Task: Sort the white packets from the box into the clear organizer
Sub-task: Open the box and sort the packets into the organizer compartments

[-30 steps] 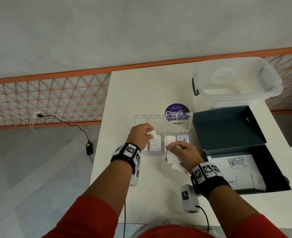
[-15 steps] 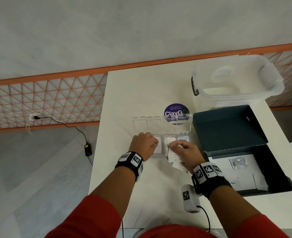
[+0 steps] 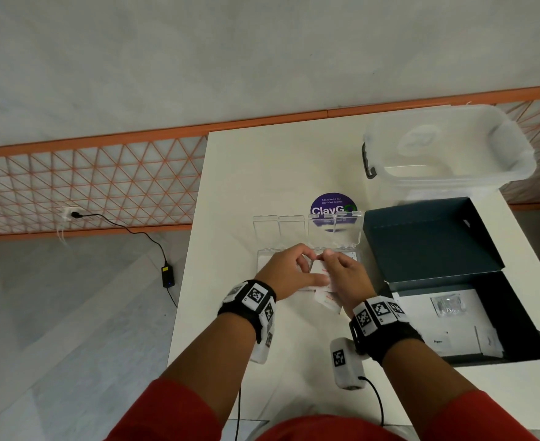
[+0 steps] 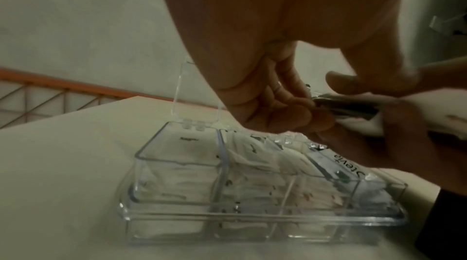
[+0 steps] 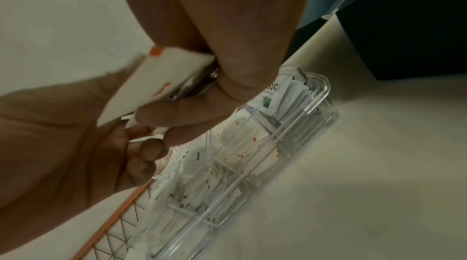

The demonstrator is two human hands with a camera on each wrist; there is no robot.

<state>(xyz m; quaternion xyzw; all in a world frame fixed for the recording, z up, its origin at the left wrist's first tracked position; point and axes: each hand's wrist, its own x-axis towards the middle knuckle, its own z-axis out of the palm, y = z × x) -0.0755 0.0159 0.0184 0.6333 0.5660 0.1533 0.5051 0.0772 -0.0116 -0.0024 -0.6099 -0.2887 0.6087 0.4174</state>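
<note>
The clear organizer [image 3: 264, 262] lies mid-table with its lids [image 3: 278, 226] standing open; its compartments [image 4: 177, 164] hold white packets. Both hands meet just above it. My right hand [image 3: 338, 265] grips a small stack of white packets [image 3: 321, 272] with red print. My left hand [image 3: 307, 265] pinches the top packet [image 5: 151, 88] of that stack, thumb lying along it and fingers curled behind it. The dark box [image 3: 453, 281] stands open to the right, with more white packets [image 3: 446, 332] and a clear sachet inside.
A large clear plastic tub [image 3: 446, 148] sits at the table's far right, behind the box. A purple round sticker [image 3: 332, 206] shows behind the organizer lids. The table's left edge runs close to the organizer; a cable and adapter lie on the floor below.
My left hand held a packet over the organizer, lowered it into a left compartment, then moved right to the stack in my right hand. The right hand has lifted slightly towards the organizer.
</note>
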